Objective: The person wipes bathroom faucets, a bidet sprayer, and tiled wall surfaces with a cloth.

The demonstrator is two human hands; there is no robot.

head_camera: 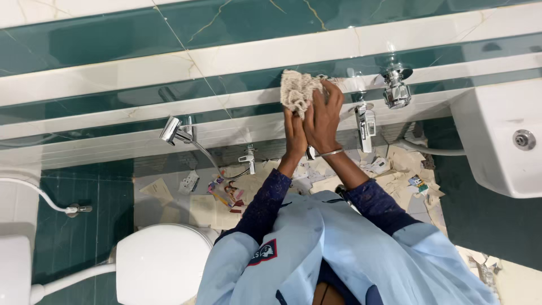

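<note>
The wall (113, 85) has green and white tile bands. At lower left stands a white toilet (164, 262), and at right a white basin (502, 135). Paper scraps (395, 175) cover the floor.

The cloth (296, 90), beige and crumpled, is pressed on the wall just above both hands. It has no clear long axis; it bunches up and left from the fingers.

The right hand (324, 113) curls its fingers over the cloth's right edge, gripping it. The left hand (294, 133) lies flat under it, its fingertips touching the cloth's lower edge.

Chrome taps (366, 121) sit just right of the hands, and a spray head (170, 130) is further left.
</note>
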